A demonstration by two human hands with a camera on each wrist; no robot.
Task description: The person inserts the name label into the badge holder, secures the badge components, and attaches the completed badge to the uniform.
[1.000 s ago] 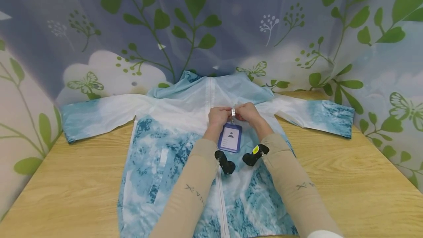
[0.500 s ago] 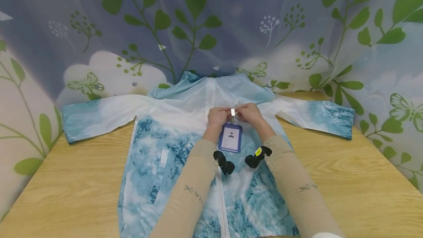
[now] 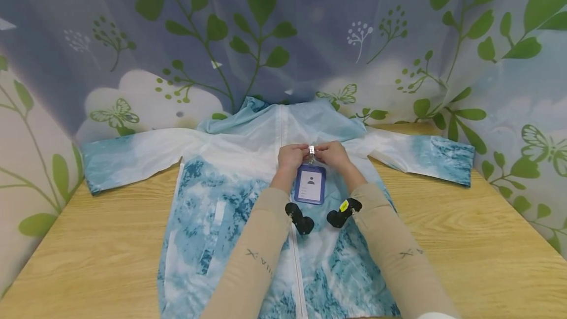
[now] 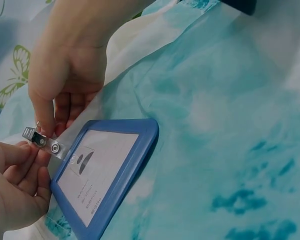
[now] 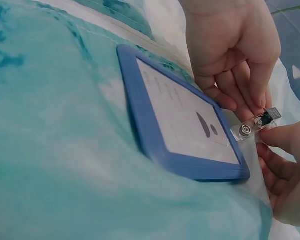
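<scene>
A blue-framed badge holder (image 3: 310, 185) with a white card lies on the front of a blue-and-white zip jacket (image 3: 230, 240). A clear strap with a snap joins it to a metal badge clip (image 3: 312, 149), which has a thin wire pin at its back in the left wrist view. From the left, my left hand (image 3: 290, 155) pinches the clip between thumb and fingers. My right hand (image 3: 334, 154) pinches at the clip's other side, fingers curled. Whether jacket cloth is caught between the fingertips is hidden.
The jacket is spread on a wooden table (image 3: 443, 230), with its left-side sleeve (image 3: 133, 156) and right-side sleeve (image 3: 434, 156) stretched outward. A leaf-patterned curtain (image 3: 310, 38) stands behind and at both sides. Black wrist devices (image 3: 301, 218) sit at both cuffs.
The badge holder has swung slightly right. The clip's metal face tilted, flashed bright half a second ago and tilted back. My right hand shifted slightly; both hands stay at the clip.
</scene>
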